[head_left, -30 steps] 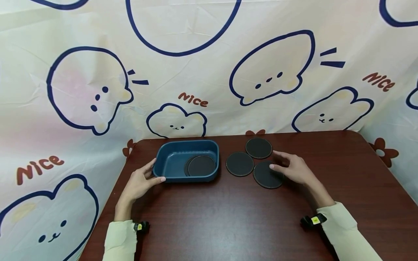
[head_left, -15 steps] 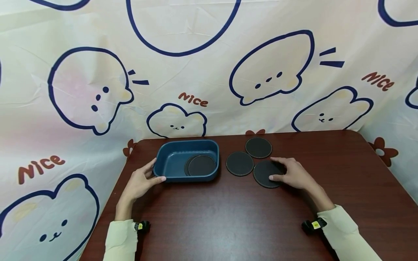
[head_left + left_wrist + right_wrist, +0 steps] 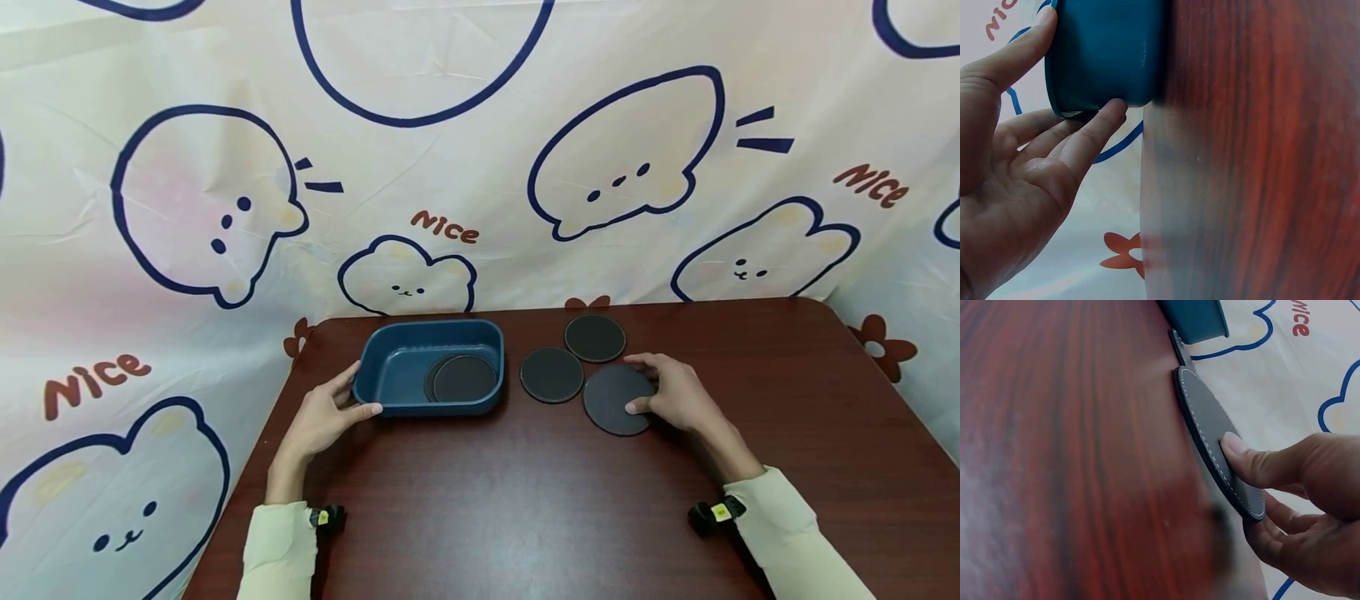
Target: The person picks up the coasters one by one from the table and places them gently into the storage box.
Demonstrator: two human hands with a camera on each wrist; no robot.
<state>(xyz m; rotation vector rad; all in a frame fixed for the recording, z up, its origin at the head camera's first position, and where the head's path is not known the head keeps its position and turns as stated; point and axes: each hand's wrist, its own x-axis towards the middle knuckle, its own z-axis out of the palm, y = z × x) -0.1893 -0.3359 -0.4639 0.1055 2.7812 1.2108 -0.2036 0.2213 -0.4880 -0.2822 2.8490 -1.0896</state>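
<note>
My right hand (image 3: 681, 398) pinches the right edge of a round dark coaster (image 3: 609, 398), thumb on top and fingers beneath. In the right wrist view this coaster (image 3: 1209, 419) has pale stitching round its rim and is tilted, its held edge raised off the table. My left hand (image 3: 318, 423) holds the left end of a blue rectangular basin (image 3: 420, 411), with the thumb at the near corner and fingers round the far side. Two overlapping dark coasters (image 3: 465, 379) lie inside the basin, at its right end.
Two more dark coasters, one nearer the basin (image 3: 552, 376) and one farther back (image 3: 595, 338), lie flat on the brown wooden table (image 3: 480, 508). A patterned cloth (image 3: 495, 167) hangs right behind the table's back edge.
My right hand has closed its thumb and fingers on the nearest coaster and lifted its right edge from the table. The left hand and the basin stay as they were.
</note>
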